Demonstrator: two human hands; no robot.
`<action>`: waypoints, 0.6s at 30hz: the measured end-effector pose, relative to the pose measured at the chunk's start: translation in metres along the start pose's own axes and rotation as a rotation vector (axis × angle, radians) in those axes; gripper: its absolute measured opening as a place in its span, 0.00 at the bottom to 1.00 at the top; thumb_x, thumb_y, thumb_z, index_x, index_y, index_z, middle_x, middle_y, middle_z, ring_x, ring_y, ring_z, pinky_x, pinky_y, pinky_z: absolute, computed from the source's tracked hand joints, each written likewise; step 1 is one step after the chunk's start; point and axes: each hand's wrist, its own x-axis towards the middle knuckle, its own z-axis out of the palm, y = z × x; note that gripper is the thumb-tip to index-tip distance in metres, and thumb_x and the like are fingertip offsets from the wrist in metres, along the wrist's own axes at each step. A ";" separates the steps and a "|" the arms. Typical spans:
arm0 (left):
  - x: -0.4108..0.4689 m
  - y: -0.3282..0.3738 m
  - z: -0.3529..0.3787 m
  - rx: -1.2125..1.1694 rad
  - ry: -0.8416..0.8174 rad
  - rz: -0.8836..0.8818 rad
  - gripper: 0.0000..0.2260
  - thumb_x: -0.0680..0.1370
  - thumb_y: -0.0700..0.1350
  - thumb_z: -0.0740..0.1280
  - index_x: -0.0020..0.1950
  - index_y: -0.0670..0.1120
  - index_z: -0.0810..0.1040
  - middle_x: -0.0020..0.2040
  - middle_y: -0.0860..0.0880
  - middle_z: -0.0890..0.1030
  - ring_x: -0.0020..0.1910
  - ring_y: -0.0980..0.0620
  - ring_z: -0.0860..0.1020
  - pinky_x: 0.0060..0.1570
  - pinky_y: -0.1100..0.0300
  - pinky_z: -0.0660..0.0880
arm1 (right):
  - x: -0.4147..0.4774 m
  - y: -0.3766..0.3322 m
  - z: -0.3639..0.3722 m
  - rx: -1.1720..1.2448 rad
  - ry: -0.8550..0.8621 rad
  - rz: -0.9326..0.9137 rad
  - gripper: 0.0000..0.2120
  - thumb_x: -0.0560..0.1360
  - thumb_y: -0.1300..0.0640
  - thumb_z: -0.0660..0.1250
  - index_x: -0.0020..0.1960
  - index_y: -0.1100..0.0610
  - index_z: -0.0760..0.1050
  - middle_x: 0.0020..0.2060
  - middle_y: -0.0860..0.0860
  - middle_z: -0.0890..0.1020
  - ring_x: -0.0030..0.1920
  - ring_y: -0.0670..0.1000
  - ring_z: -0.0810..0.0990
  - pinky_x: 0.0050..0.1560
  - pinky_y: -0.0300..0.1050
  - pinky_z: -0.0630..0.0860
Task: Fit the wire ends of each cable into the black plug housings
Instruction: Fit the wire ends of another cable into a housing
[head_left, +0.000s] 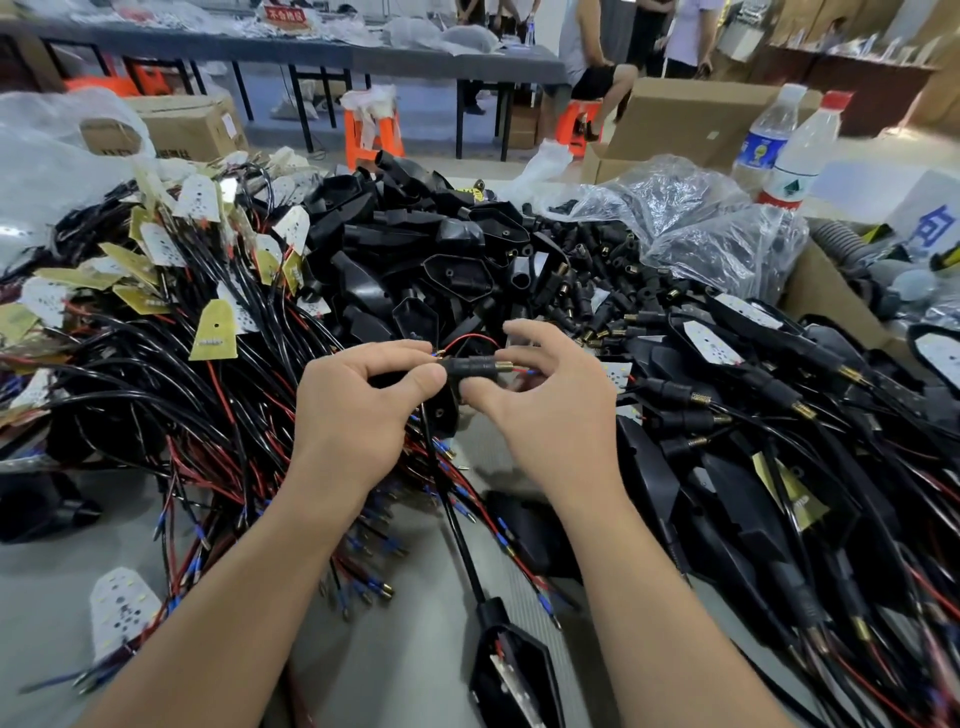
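A small black plug housing (474, 367) with a brass tip pointing right is held above the table's middle. My left hand (358, 410) pinches its left end between thumb and fingers. My right hand (545, 395) pinches it from below and the right, its other fingers spread. A thin red wire (470, 339) loops over the housing, and a blue-sleeved wire end sticks out by the brass tip. The black cable (451, 512) hangs down from my hands to a black lamp shell (511, 670) lying near the front edge.
Tangled red and black cables with LED boards (208, 332) fill the left. A heap of black shells (426, 249) lies behind my hands. Finished cables with plugs (727, 410) cover the right. A plastic bag (691, 228), two water bottles (789, 150) and cardboard boxes stand at the back right.
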 end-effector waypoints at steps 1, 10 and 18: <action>0.001 0.000 0.000 -0.006 0.025 -0.011 0.13 0.72 0.45 0.78 0.39 0.66 0.87 0.48 0.63 0.87 0.52 0.63 0.83 0.61 0.56 0.77 | 0.001 -0.002 -0.001 0.104 -0.001 0.055 0.21 0.65 0.58 0.80 0.56 0.47 0.81 0.44 0.44 0.87 0.42 0.43 0.84 0.49 0.41 0.79; -0.002 0.005 0.005 -0.081 0.073 -0.018 0.16 0.75 0.41 0.77 0.41 0.64 0.87 0.50 0.64 0.86 0.53 0.66 0.83 0.52 0.76 0.73 | 0.001 -0.013 0.001 1.152 -0.114 0.525 0.09 0.77 0.67 0.70 0.42 0.59 0.86 0.34 0.52 0.84 0.31 0.46 0.81 0.34 0.34 0.79; -0.004 0.006 0.006 -0.093 0.009 -0.013 0.14 0.75 0.42 0.77 0.42 0.63 0.87 0.52 0.61 0.87 0.55 0.61 0.84 0.58 0.62 0.77 | -0.001 -0.014 -0.001 1.002 -0.255 0.479 0.14 0.83 0.60 0.63 0.49 0.56 0.88 0.46 0.54 0.87 0.42 0.48 0.84 0.42 0.42 0.82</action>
